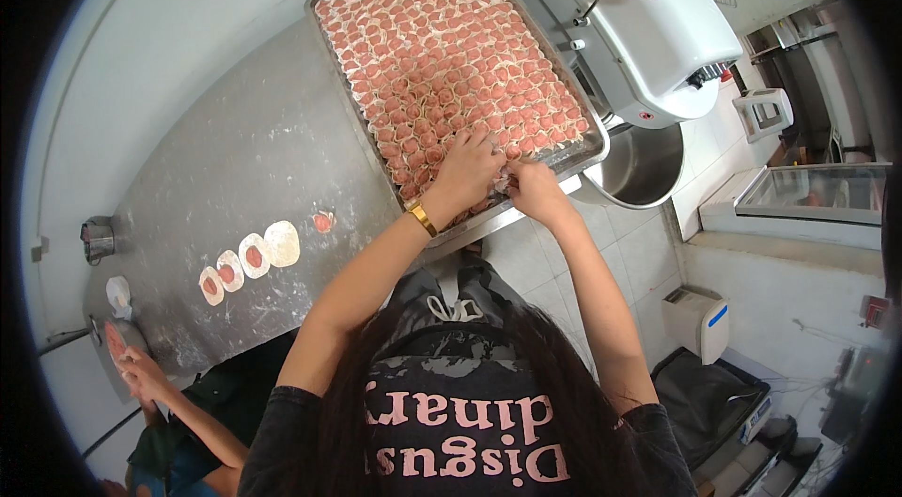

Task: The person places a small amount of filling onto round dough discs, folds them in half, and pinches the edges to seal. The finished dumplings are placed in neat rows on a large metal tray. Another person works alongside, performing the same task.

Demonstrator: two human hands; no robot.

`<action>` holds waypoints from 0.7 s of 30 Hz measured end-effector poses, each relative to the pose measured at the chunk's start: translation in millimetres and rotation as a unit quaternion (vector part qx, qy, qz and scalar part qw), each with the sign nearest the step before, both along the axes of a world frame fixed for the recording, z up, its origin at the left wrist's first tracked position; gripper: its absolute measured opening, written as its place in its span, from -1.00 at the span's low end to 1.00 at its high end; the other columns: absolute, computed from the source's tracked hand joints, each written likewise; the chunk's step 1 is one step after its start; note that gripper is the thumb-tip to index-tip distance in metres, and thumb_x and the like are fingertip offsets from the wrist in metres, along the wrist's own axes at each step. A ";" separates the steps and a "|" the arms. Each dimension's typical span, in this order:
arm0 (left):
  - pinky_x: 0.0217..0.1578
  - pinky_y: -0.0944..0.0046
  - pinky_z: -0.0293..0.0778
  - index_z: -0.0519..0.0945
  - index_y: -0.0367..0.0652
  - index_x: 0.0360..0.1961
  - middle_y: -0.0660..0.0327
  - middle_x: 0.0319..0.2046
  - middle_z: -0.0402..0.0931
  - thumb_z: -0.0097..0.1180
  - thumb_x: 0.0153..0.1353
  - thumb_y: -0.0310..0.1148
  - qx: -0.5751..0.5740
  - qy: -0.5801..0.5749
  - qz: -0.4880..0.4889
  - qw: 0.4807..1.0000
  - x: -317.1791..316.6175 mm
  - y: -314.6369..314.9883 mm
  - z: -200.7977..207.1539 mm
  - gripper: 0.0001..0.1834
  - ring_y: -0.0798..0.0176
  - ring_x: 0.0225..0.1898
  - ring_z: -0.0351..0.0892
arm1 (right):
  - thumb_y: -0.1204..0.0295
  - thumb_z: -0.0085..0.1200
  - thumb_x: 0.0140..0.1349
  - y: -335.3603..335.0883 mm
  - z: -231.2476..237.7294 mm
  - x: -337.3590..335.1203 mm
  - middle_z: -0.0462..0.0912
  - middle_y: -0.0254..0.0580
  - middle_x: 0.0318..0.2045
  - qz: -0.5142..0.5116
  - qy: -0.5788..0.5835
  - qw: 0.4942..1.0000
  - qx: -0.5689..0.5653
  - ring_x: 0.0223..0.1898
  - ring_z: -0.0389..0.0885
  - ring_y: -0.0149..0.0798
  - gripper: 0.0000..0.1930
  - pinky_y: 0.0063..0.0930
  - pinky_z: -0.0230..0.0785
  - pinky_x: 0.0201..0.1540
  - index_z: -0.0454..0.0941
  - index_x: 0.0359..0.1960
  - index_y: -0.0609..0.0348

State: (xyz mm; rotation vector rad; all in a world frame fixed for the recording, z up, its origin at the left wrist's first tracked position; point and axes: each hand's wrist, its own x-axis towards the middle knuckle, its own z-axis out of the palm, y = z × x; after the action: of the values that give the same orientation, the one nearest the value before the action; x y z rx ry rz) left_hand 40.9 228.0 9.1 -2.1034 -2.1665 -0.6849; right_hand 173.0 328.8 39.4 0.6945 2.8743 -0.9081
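Note:
A large metal tray (331, 51) is packed with rows of small dumplings (442, 27), pink meat filling showing in pale dough. At its near right corner, my left hand (470, 170), with a gold band at the wrist, rests over the dumplings, fingers bent. My right hand (537, 192) meets it at the tray's near edge, fingers pinched together. A small pale piece shows between the fingertips; fingers cover most of it, so I cannot tell what it is. On the table to the left lie round dough wrappers (282, 243), several with meat on them, and one meat-topped piece (322, 221).
The steel table (235, 140) is dusted with flour. A white mixer (648, 37) with a steel bowl (644, 163) stands right of the tray. At the lower left are a co-worker's hands (141, 370), near pink meat. A metal cup (97, 239) stands at the table's left edge.

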 end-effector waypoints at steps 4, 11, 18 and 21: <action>0.01 0.11 0.23 0.62 -0.12 -0.36 0.12 -0.27 0.51 0.20 -0.08 -0.40 -0.024 -0.014 0.012 1.000 -0.3 -2.1 3.4 -0.82 0.07 0.02 0.35 | 0.70 0.02 -0.13 -3.8 -7.2 -3.3 0.58 0.15 -0.32 0.016 0.046 0.998 0.039 -0.21 0.56 0.16 -0.68 -0.07 0.42 -0.15 0.52 -0.23 0.37; 0.02 0.07 0.24 0.58 -0.09 -0.24 0.15 -0.09 0.44 0.22 -0.19 -0.45 -0.040 -0.067 0.050 0.996 -12.3 -13.1 23.6 -0.63 0.07 0.07 0.33 | 0.66 0.04 -0.08 -4.4 -8.0 -7.2 0.59 0.24 -0.38 0.057 -0.006 0.997 0.047 -0.24 0.58 0.18 -0.59 -0.01 0.45 -0.17 0.39 -0.09 0.35; -0.02 0.08 0.24 0.51 -0.17 -0.16 0.04 -0.12 0.41 0.17 -0.10 -0.47 -0.045 -0.070 0.062 0.995 3.3 -11.6 20.3 -0.62 0.01 0.01 0.35 | 0.55 0.07 -0.01 -6.4 -4.4 -11.4 0.60 0.23 -0.41 0.021 -0.047 0.999 0.009 -0.26 0.59 0.22 -0.60 -0.02 0.46 -0.18 0.36 -0.07 0.38; -0.04 0.08 0.24 0.45 -0.16 -0.03 0.00 -0.05 0.37 0.14 -0.09 -0.49 -0.038 -0.063 0.089 0.993 12.5 -7.0 14.9 -0.51 -0.02 0.04 0.33 | 0.51 0.10 0.00 -8.3 -5.4 -12.4 0.61 0.23 -0.40 -0.019 -0.099 0.995 0.022 -0.25 0.60 0.22 -0.58 -0.03 0.47 -0.17 0.36 -0.05 0.35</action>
State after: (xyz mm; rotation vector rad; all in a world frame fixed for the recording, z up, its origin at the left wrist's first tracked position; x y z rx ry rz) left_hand 53.4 221.0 24.0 -1.9166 -2.4465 -0.7496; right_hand 160.6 320.5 34.0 0.7979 2.7222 -0.7357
